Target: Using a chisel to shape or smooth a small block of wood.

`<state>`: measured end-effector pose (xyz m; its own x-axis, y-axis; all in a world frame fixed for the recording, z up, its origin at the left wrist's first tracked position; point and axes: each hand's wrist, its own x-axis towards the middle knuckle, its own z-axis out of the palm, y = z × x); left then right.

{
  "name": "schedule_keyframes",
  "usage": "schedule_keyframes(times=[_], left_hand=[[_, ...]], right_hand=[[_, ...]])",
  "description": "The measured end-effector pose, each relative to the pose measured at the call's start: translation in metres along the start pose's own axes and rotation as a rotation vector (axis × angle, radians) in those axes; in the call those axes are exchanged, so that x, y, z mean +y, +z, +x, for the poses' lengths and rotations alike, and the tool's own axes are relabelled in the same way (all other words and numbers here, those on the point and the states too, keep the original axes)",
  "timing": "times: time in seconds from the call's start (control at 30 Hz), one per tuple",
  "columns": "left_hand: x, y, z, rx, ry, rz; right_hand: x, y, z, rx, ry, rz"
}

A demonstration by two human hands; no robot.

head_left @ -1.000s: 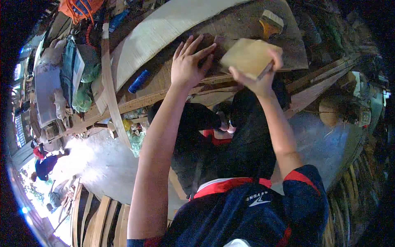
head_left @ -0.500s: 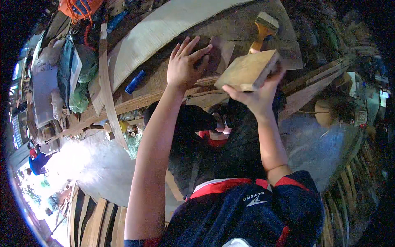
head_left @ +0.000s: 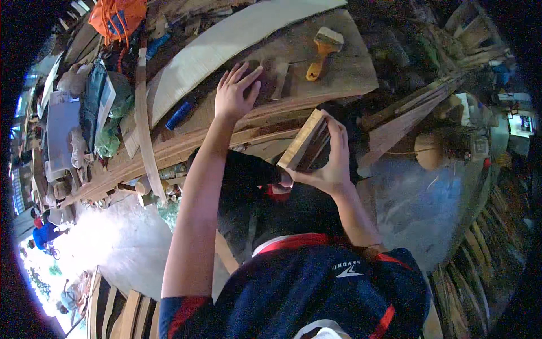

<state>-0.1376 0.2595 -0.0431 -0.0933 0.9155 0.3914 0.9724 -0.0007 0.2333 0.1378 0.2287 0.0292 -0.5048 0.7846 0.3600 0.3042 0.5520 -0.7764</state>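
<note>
My right hand (head_left: pixel 333 161) grips a pale rectangular wooden block (head_left: pixel 303 140) by its ends, thumb low and fingers high. The block stands tilted in front of the bench, its light narrow side toward the left; the face toward my palm is in shadow. Spread out on the dark wooden bench top (head_left: pixel 353 70), my left hand (head_left: pixel 237 93) holds nothing. Beside its fingers lies a small flat wood piece (head_left: pixel 279 79). Farther right on the bench rests a wide paintbrush (head_left: pixel 323 51) with a yellow handle and pale bristles, apart from both hands.
A long curved pale board (head_left: pixel 209 51) lies along the far side of the bench. Left of my left hand is a blue ridged cylinder (head_left: pixel 179 116). A narrow wood strip (head_left: pixel 144 113) crosses the bench edge. An orange bag (head_left: pixel 117 20) sits far left. Planks (head_left: pixel 132 311) stand behind me.
My right hand has lowered the block toward me and turned it from broad face to narrow side. The paintbrush, partly hidden behind the block before, shows whole. My left hand stays spread.
</note>
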Motion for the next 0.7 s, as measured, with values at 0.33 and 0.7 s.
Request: schedule_keyframes(times=[0.33, 0.7], left_hand=[[0.071, -0.035, -0.104, -0.477, -0.293, -1.208], [0.139, -0.109, -0.168, -0.345, -0.941, -1.673]], right_hand=[[-0.006, -0.011, -0.055, -0.024, 0.389, 0.631], [-0.011, 0.011, -0.060, -0.364, 0.507, 1.016]])
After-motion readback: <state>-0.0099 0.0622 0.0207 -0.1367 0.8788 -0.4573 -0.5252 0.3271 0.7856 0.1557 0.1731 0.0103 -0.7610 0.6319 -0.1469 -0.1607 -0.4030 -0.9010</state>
